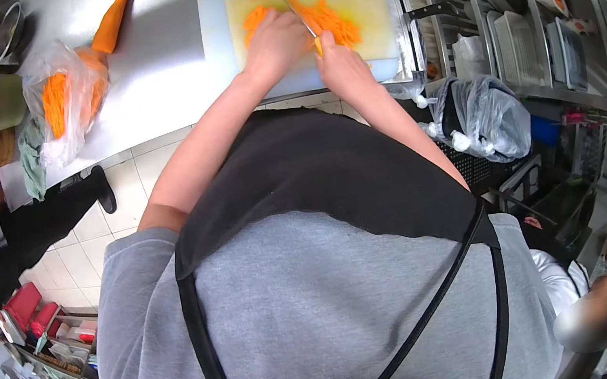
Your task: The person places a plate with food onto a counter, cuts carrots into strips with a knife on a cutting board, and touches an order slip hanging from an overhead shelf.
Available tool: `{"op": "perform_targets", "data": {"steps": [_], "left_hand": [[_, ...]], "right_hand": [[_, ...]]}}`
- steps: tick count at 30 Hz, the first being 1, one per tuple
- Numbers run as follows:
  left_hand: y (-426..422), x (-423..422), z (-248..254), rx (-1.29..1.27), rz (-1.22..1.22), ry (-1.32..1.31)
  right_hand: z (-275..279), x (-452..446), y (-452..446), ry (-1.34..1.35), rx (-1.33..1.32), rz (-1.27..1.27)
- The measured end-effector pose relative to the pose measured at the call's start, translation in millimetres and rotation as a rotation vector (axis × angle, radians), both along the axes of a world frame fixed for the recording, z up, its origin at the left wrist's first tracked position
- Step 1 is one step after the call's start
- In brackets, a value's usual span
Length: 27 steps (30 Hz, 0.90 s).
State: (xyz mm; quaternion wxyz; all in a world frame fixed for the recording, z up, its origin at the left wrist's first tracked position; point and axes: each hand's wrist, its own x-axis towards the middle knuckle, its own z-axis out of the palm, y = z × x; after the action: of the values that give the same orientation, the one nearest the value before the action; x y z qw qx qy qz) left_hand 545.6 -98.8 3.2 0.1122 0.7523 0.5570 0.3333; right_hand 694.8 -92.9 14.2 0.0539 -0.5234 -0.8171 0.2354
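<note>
A shiny metal bench (169, 68) carries a pale board (218, 44). Left of the board lies a carrot (112, 24); farther left of the board sit a clear plastic bag (79, 118) and a green cloth (32, 157), draping over the bench's edge.

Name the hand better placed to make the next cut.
Probably the right hand: it grips the knife by its handle, while the left hand is by the carrot pieces.
</note>
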Motion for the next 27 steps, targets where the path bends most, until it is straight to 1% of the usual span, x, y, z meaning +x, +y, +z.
{"op": "perform_targets", "data": {"steps": [3,5,7,11,13,16,18,19,21,27], "left_hand": [[-2.1,1.8,6.0,-0.022,0.016,0.024],[-1.4,-0.1,-1.4,0.001,0.006,0.022],[-0.5,-0.5,-5.3,0.023,-0.003,0.019],[-1.0,-1.3,-9.4,-0.017,0.010,0.029],[-3.6,-3.5,-1.5,-0.045,-0.006,0.042],[-14.0,-8.5,10.2,0.017,-0.059,0.027],[-19.5,-8.8,6.6,0.081,-0.041,0.073],[-20.4,-7.3,2.0,0.079,-0.041,0.077],[-21.5,-3.4,-4.3,0.030,-0.004,0.172],[-19.2,1.4,0.0,0.025,-0.022,0.248]], "right_hand": [[1.0,1.5,1.5,-0.007,-0.013,-0.019],[10.4,3.9,-1.0,-0.001,-0.068,-0.050],[3.9,17.0,-2.5,-0.005,-0.077,-0.072],[7.9,39.4,-5.7,-0.013,-0.096,-0.110],[6.1,44.3,-3.9,-0.021,-0.096,-0.108],[0.8,48.8,-1.3,-0.019,-0.084,-0.098],[-2.1,51.5,-3.1,-0.009,-0.077,-0.095],[-3.0,52.8,-5.1,0.023,-0.067,-0.083],[-3.2,53.0,-7.7,0.060,-0.061,-0.064],[1.3,46.0,-10.6,0.032,-0.138,-0.059]]}}
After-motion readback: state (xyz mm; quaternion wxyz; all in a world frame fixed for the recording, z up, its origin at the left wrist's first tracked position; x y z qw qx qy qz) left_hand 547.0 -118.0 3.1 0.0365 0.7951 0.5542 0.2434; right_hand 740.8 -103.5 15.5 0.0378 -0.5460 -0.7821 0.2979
